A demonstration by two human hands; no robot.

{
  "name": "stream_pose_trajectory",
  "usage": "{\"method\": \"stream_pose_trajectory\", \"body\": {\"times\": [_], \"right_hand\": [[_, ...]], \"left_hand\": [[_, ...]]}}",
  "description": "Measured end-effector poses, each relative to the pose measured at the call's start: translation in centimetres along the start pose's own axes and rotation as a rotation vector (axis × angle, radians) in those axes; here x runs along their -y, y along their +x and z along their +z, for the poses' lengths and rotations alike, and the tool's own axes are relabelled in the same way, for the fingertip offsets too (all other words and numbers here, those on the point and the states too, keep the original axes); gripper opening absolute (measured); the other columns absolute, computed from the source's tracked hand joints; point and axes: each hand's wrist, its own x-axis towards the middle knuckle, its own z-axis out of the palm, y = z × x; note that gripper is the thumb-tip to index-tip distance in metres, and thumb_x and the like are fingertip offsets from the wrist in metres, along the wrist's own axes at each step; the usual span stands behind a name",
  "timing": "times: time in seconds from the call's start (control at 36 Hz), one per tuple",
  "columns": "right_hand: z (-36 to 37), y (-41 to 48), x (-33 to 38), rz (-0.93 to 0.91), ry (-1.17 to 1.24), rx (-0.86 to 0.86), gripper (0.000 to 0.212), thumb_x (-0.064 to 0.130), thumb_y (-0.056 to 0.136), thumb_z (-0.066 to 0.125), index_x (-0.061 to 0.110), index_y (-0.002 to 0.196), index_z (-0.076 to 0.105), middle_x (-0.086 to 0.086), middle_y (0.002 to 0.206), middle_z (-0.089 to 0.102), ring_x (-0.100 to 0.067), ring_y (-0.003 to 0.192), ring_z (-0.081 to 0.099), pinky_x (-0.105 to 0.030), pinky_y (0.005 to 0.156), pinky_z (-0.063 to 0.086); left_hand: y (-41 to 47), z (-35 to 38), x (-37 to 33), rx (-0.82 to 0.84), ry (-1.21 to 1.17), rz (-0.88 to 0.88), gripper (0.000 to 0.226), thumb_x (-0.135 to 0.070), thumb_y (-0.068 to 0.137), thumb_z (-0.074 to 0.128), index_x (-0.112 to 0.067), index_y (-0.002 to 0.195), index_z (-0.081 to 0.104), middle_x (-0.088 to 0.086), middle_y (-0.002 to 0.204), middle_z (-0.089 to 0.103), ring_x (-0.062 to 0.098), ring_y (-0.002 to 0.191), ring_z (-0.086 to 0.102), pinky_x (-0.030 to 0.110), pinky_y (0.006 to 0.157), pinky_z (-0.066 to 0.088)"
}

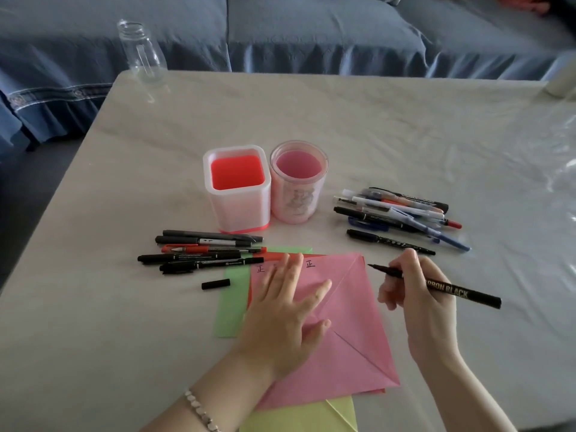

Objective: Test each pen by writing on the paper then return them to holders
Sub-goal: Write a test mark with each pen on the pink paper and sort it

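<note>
My left hand (288, 307) lies flat with straight fingers on the pink paper (349, 332), which bears written marks near its top edge. My right hand (417, 294) grips an uncapped black pen (448, 288), tip pointing left just off the paper's right corner. The pen's black cap (215, 284) lies left of the paper. A square red holder (237, 188) and a round pink holder (297, 182) stand beyond the paper, both without pens. One group of pens (202, 251) lies left of the paper, another pile of pens (399, 210) at the right.
Green paper (232, 307) and yellow paper (311, 416) stick out from under the pink sheet. A clear glass bottle (141, 51) stands at the table's far left corner. A blue-covered sofa (311, 32) runs behind the table (374, 120).
</note>
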Motion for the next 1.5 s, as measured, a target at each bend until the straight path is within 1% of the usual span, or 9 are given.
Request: {"method": "stream_pose_trajectory", "body": {"times": [0.08,0.19,0.28,0.42,0.53,0.67,0.89,1.17,1.5], "right_hand": [[0.4,0.9,-0.2,-0.002,0.038,0.023,0.026,0.017,0.094,0.048,0.005,0.071,0.053,0.000,0.045,0.056,-0.012,0.041,0.054,-0.018,0.041,0.041],[1.7,1.8,-0.7,-0.023,0.031,0.054,0.022,0.016,0.090,0.055,0.008,0.069,0.056,0.000,0.047,0.059,-0.013,0.043,0.055,-0.019,0.042,0.043],[3.0,2.1,-1.4,-0.069,-0.013,0.055,0.027,0.016,0.087,0.060,0.005,0.063,0.054,0.000,0.042,0.056,-0.011,0.039,0.051,-0.018,0.041,0.043],[5.1,2.6,-3.3,-0.121,-0.166,0.015,0.041,0.026,0.082,0.066,0.005,0.054,0.046,0.002,0.034,0.047,-0.008,0.035,0.040,-0.021,0.045,0.037],[5.7,3.1,-4.6,-0.209,-0.272,-0.059,0.045,0.024,0.082,0.066,0.009,0.049,0.041,0.008,0.038,0.041,-0.005,0.040,0.033,-0.018,0.048,0.031],[6.0,3.2,-5.3,-0.283,-0.308,-0.111,0.042,0.015,0.082,0.062,0.010,0.047,0.038,0.003,0.046,0.038,-0.006,0.044,0.031,-0.015,0.046,0.027],[6.1,3.2,-5.5,-0.315,-0.348,-0.098,0.036,0.020,0.074,0.054,0.021,0.046,0.030,0.005,0.044,0.034,-0.007,0.045,0.028,-0.017,0.047,0.025],[6.1,3.1,-5.6,-0.338,-0.373,-0.067,0.036,0.020,0.074,0.055,0.017,0.047,0.032,0.001,0.048,0.034,-0.010,0.048,0.028,-0.022,0.049,0.027],[6.1,3.2,-5.7,-0.358,-0.393,-0.051,0.036,0.021,0.074,0.055,0.022,0.046,0.032,0.004,0.044,0.035,-0.009,0.045,0.030,-0.016,0.046,0.026]], "left_hand": [[-0.1,-0.1,0.2,0.004,0.027,0.019,0.052,-0.053,0.087,0.037,-0.035,0.135,0.042,0.018,0.147,0.033,0.037,0.137,0.026,0.043,0.107,0.014],[-0.2,-0.5,0.4,0.008,0.017,0.038,0.050,-0.054,0.085,0.038,-0.035,0.131,0.047,0.016,0.143,0.041,0.034,0.135,0.031,0.042,0.109,0.012],[-0.1,-0.5,0.4,0.018,-0.005,0.025,0.051,-0.055,0.084,0.040,-0.036,0.130,0.049,0.015,0.143,0.042,0.031,0.135,0.026,0.042,0.110,0.011],[0.1,-0.2,0.5,0.016,-0.052,0.018,0.050,-0.054,0.077,0.046,-0.035,0.122,0.057,0.016,0.142,0.042,0.030,0.134,0.027,0.045,0.107,0.018],[0.2,-0.2,0.5,0.006,-0.087,-0.005,0.051,-0.056,0.078,0.046,-0.037,0.124,0.056,0.016,0.142,0.043,0.029,0.134,0.028,0.042,0.109,0.017],[0.1,-0.2,0.5,-0.005,-0.138,-0.020,0.049,-0.054,0.078,0.047,-0.036,0.121,0.059,0.015,0.140,0.045,0.030,0.133,0.032,0.042,0.111,0.016],[0.2,-0.3,0.4,0.012,-0.148,-0.033,0.049,-0.054,0.077,0.047,-0.036,0.121,0.059,0.015,0.141,0.044,0.030,0.134,0.031,0.042,0.111,0.014],[0.2,-0.4,0.3,0.010,-0.145,-0.028,0.048,-0.053,0.078,0.047,-0.035,0.120,0.060,0.015,0.141,0.045,0.031,0.133,0.032,0.046,0.110,0.018],[0.3,-0.5,0.3,0.014,-0.145,-0.037,0.049,-0.053,0.077,0.047,-0.035,0.121,0.060,0.015,0.140,0.045,0.032,0.133,0.035,0.047,0.109,0.020]]}}
